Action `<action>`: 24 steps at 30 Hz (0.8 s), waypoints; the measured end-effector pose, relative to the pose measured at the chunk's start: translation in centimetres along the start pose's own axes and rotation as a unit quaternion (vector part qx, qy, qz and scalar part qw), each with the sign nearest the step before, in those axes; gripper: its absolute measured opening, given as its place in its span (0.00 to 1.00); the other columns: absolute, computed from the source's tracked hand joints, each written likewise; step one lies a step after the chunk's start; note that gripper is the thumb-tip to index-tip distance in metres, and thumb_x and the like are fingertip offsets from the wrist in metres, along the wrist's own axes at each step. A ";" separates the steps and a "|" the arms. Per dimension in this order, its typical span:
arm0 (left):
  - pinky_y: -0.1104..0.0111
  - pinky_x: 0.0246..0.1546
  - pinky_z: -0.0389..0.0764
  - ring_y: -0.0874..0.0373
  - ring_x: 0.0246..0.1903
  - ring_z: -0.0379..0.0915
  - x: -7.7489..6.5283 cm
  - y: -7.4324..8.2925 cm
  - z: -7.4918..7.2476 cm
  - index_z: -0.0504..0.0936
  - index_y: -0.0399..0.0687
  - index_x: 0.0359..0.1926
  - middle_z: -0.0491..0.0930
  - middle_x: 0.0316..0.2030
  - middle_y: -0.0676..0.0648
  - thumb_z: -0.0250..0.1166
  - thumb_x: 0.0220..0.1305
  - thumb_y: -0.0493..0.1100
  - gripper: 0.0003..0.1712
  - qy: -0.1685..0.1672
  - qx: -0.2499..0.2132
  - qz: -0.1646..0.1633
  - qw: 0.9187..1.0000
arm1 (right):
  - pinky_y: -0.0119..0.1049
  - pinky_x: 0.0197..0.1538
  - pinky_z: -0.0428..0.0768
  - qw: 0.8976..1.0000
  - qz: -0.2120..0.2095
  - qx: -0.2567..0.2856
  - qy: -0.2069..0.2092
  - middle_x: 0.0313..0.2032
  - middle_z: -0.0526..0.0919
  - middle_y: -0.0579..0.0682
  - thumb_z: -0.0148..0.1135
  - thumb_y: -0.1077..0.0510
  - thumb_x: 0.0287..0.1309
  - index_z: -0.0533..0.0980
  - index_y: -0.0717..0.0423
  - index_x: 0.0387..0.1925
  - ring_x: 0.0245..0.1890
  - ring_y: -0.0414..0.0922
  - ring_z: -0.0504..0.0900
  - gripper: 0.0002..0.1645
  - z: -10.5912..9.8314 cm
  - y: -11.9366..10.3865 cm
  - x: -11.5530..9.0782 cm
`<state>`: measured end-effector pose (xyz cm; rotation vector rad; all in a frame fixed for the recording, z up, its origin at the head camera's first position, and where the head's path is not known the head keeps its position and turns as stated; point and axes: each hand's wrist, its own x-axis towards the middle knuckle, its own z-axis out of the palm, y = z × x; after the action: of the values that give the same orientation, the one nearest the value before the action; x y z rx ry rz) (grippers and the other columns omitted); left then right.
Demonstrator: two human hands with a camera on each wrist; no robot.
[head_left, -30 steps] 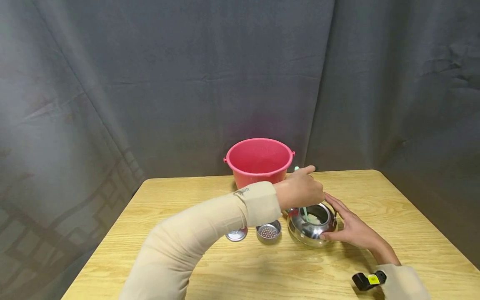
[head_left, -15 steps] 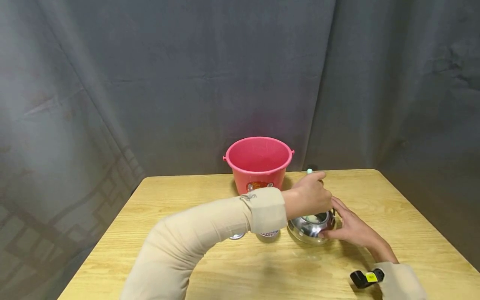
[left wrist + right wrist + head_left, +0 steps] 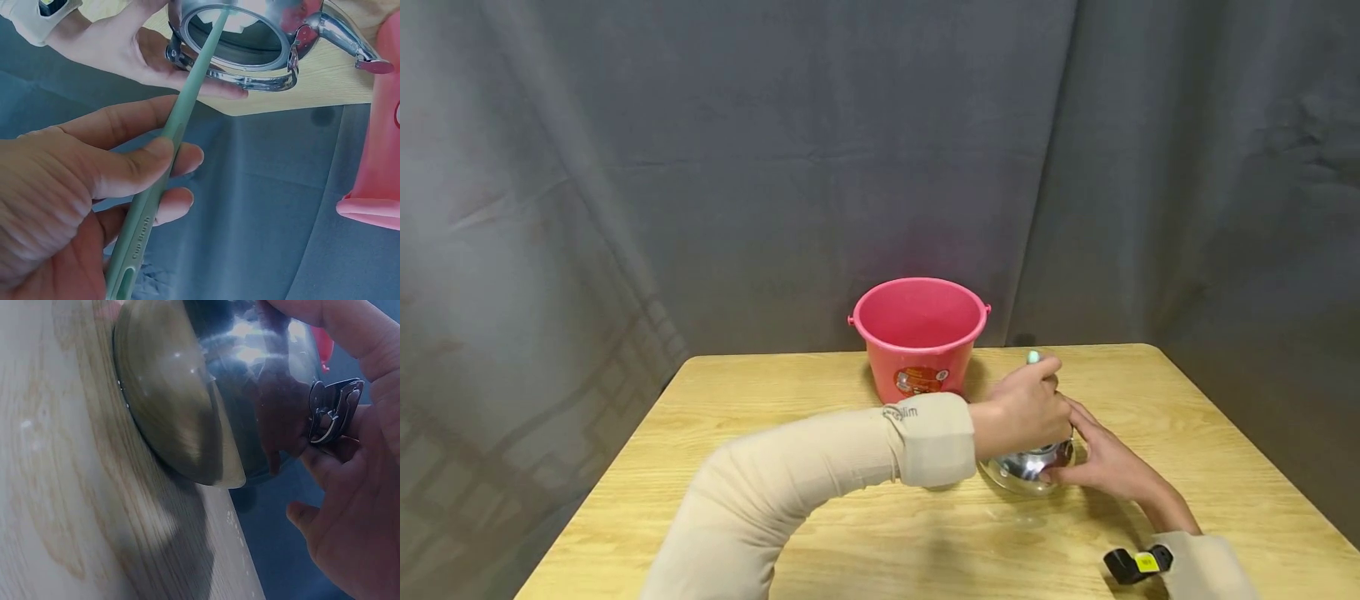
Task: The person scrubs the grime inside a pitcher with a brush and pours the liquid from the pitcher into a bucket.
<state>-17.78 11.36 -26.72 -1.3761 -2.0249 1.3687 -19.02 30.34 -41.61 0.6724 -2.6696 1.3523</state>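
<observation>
My left hand grips a pale green cup brush by its long handle, thumb on one side and fingers on the other. The pale brush head lies inside the round opening of a shiny steel kettle, partly hidden by the rim. In the head view the left hand covers most of that opening. Steadying the kettle, my right hand has its thumb on the near side of the body and its fingers at the far side by the folded handle. The kettle's rounded body sits on the wooden table.
A pink bucket stands behind the left forearm, near the table's back edge. The kettle's spout points toward it. My left sleeve spans the table's middle. Grey curtains hang around the table.
My left hand has shifted right and slightly nearer with the brush, its handle tip moving along. The sleeve now covers the small metal lid and nearly all the perforated strainer. The right hand stays put.
</observation>
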 end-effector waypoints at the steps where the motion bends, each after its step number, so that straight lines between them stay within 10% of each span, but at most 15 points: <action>1: 0.63 0.53 0.54 0.65 0.44 0.68 0.0 0.0 0.0 0.74 0.84 0.54 0.77 0.47 0.69 0.52 0.71 0.58 0.14 0.001 0.005 0.003 1.000 | 0.70 0.58 0.55 1.000 0.003 -0.001 0.001 0.72 0.48 0.64 0.77 0.57 0.46 0.44 0.50 0.76 0.67 0.67 0.51 0.65 0.0 0.0 0.0; 7: 0.65 0.53 0.54 0.65 0.42 0.68 0.1 0.2 -0.1 0.73 0.84 0.55 0.77 0.48 0.69 0.51 0.71 0.58 0.15 -0.002 0.026 0.009 1.000 | 0.55 0.62 0.60 1.000 0.002 -0.010 0.006 0.73 0.49 0.61 0.77 0.56 0.46 0.43 0.42 0.76 0.67 0.60 0.54 0.65 0.0 0.0 0.2; 14: 0.63 0.54 0.54 0.64 0.44 0.69 0.0 0.5 0.0 0.74 0.80 0.57 0.78 0.48 0.65 0.52 0.70 0.58 0.17 -0.006 0.065 0.011 0.998 | 0.61 0.64 0.55 1.000 -0.014 0.008 -0.004 0.74 0.46 0.59 0.76 0.57 0.47 0.42 0.40 0.76 0.69 0.52 0.48 0.66 0.1 0.0 0.5; 20: 0.63 0.53 0.56 0.62 0.41 0.71 -0.1 0.7 0.2 0.78 0.77 0.53 0.80 0.44 0.63 0.48 0.73 0.55 0.15 0.009 0.081 0.001 0.997 | 0.16 0.58 0.51 0.999 -0.033 0.005 0.002 0.75 0.46 0.50 0.76 0.57 0.47 0.42 0.37 0.76 0.67 0.28 0.47 0.66 0.2 0.1 1.0; 24: 0.63 0.52 0.59 0.59 0.43 0.74 0.1 0.8 0.1 0.76 0.75 0.56 0.79 0.49 0.60 0.46 0.74 0.53 0.17 -0.003 0.081 0.005 0.997 | 0.22 0.61 0.51 1.000 -0.029 0.009 -0.002 0.75 0.46 0.43 0.76 0.57 0.47 0.42 0.35 0.76 0.68 0.27 0.45 0.66 0.1 0.1 1.2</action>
<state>-17.49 11.40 -27.47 -1.3130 -1.8681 1.5069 -20.10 29.94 -41.47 0.7485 -2.6225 1.3626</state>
